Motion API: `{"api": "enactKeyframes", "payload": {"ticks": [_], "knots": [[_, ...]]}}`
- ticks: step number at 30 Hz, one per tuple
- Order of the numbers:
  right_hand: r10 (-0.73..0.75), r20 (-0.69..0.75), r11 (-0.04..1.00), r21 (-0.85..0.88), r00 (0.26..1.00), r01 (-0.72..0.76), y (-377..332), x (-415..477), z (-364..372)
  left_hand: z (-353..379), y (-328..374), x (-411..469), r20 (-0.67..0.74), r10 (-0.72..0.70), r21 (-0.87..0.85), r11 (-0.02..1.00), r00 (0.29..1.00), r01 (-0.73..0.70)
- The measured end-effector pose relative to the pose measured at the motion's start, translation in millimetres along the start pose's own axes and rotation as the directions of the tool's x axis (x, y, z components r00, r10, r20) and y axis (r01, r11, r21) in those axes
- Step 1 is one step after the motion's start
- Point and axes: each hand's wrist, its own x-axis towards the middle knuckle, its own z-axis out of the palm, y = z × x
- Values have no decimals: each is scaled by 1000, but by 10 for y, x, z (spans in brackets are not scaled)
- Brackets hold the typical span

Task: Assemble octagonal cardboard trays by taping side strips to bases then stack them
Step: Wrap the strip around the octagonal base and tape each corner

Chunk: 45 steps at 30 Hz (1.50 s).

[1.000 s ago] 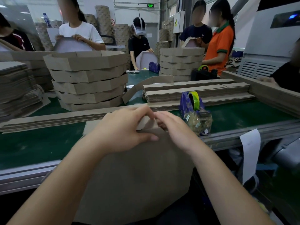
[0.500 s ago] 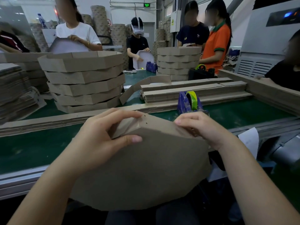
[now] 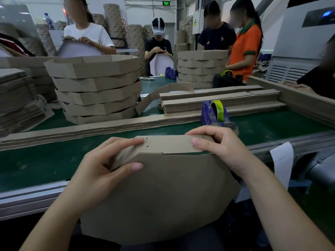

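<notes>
1. Within the last second the two hands were drawn apart. They had been bunched together at one corner of the cardboard, and now the left hand (image 3: pixel 101 171) and the right hand (image 3: pixel 217 147) were set at opposite ends of one panel of the side strip (image 3: pixel 170 144).
2. Over the same second the base (image 3: pixel 163 196) was turned, so that a straight edge was brought uppermost with the strip's panel laid level along it.
3. From this it was judged that one panel had been aligned with one edge of the base and was ready to be taped. No tape could be seen on this joint.
4. The left grip was closed over the corner, with the thumb laid on the base's face and the fingers curled over the strip's folded part.
5. The right grip was narrow and pinched the strip, with the thumb on its near face and the fingers wrapped behind.
6. The base was held off the tabletop (image 3: pixel 36 160) and tilted up, with its face turned toward the camera. Its top edge hung over the near rim and its lower edge dropped toward the lap.
7. The strip's long axis ran left to right along that top edge, and at the left end it was bent round the corner.
8. The tape dispenser (image 3: pixel 215 113) stood just beyond the right hand, and the stack of finished trays (image 3: pixel 96 87) stood farther back on the left.
</notes>
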Motion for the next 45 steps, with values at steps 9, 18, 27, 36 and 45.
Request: {"api": "enactKeyframes", "payload": {"ticks": [9,18,27,36,45], "knots": [[6,31,999,-42,999,-5,13,56,76,-33,65,62,97,12,80,997,995,-19],[133,8,989,68,991,-134,66,141,-96,69,77,215,109,24,131,991,994,-39],[122,73,968,211,990,-134,70,205,-212,69,26,243,113,33,135,990,993,-48],[113,79,975,184,991,-125,167,214,-171,-10,-78,176,91,16,115,993,996,-26],[44,73,996,77,996,-49,130,248,-53,16,-3,238,86,51,121,991,995,-61]]}}
